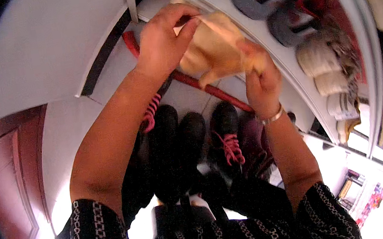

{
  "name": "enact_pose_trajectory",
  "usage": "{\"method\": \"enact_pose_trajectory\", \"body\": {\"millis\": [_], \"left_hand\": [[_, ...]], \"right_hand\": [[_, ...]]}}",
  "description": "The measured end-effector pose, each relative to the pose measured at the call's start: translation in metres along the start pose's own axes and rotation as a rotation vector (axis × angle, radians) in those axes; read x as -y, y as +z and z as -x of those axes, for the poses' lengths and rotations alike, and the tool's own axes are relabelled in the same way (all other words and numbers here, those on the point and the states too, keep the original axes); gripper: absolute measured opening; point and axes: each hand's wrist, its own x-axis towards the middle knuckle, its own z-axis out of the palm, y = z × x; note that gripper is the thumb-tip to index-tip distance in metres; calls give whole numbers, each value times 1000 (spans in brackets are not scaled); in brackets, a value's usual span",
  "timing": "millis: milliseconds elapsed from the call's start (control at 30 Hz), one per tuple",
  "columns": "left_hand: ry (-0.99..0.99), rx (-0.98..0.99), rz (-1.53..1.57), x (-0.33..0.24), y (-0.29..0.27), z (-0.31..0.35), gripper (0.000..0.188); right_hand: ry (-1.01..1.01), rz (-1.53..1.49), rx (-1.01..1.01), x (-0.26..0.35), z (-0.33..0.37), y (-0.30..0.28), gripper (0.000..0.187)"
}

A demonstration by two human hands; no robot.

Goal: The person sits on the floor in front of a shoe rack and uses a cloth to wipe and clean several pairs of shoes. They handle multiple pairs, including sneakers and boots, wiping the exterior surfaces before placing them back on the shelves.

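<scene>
A thin, limp yellow cloth (213, 42) is stretched between my two hands, its lower corner hanging free and partly blurred. My left hand (162, 37) pinches its upper left edge between thumb and fingers. On the right side, my right hand (262, 77), with a bracelet at the wrist, has its fingers closed on the cloth's other edge. Beneath the cloth, a red strip (212, 91) runs across the pale floor. Close below it stand black shoes, one of them a shoe with pink laces (229, 138).
Along the right, a white shoe rack (288, 73) carries several pairs, among them grey slip-ons (281, 22) and pale shoes (318, 58). A white panel (56, 45) rises at the upper left. A dark reddish door (8, 171) is at the far left.
</scene>
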Motion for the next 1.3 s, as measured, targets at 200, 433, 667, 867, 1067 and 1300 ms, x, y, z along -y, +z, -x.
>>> {"method": "enact_pose_trajectory", "body": {"millis": [200,433,667,867,1067,1300], "left_hand": [[-53,117,-449,110,0,28,32],[0,157,-520,128,62,18,49],[150,401,-824,160,96,-23,41],[-19,598,-283,100,245,15,43],[78,603,-270,85,284,30,44],[-106,542,-656,149,162,-62,43]], "right_hand": [[23,114,427,-80,17,68,37],[194,25,262,-164,-17,157,54],[-6,252,353,-184,-36,157,67],[334,398,337,-246,41,39,59],[414,656,288,-253,90,-27,57],[209,496,315,-239,-31,94,54]]}}
